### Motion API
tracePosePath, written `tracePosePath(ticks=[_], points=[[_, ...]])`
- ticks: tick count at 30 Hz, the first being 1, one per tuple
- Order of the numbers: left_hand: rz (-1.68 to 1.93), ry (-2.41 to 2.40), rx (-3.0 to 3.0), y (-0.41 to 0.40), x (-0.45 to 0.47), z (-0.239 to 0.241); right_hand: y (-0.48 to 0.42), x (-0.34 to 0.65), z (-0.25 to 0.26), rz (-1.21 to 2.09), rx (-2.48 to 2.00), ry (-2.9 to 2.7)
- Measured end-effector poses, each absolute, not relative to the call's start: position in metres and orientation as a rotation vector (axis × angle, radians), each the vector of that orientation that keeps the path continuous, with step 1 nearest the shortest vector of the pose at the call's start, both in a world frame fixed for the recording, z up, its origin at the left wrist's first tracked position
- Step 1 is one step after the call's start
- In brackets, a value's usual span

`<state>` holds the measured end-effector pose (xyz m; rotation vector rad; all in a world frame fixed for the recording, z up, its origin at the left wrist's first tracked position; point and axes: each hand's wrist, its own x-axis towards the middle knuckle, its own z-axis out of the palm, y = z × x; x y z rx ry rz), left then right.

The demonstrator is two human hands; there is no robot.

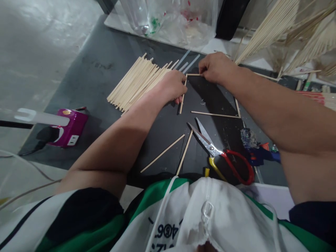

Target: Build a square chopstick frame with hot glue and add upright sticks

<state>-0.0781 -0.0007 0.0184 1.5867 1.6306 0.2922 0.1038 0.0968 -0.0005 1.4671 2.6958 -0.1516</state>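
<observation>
My left hand [172,86] is closed on a thin wooden stick [182,102] that lies upright on the black mat [99,75]. My right hand [215,67] pinches a second short stick [193,74] that meets the first at a corner between the two hands. Two more sticks, one flat [214,114] and one along the right side [237,107], close a rough square frame below my right hand. A pile of cut sticks [136,82] lies just left of my left hand.
Open scissors with red and yellow handles [223,150] and two loose sticks [173,148] lie near me. A blue glue gun [258,150] is at the right, a magenta power strip [68,126] at the left. Long stick bundles [283,24] and plastic bags [178,19] sit behind.
</observation>
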Motion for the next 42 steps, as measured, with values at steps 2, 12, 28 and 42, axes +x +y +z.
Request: tracePosePath(ticks=[2, 12, 28, 42], points=[[0.289, 1.632, 1.585, 0.000, -0.078, 0.018, 0.098, 0.102, -0.001, -0.104, 1.456, 2.689], [0.217, 1.644, 1.664, -0.004, -0.075, 0.024, 0.059, 0.116, 0.014, -0.196, 1.544, 2.734], [0.119, 1.602, 1.705, 0.010, -0.079, 0.011, -0.153, 0.114, 0.029, -0.540, 1.240, 2.825], [0.450, 1.523, 1.635, 0.006, -0.094, -0.009, -0.194, 0.124, 0.005, -0.389, 1.640, 2.754]])
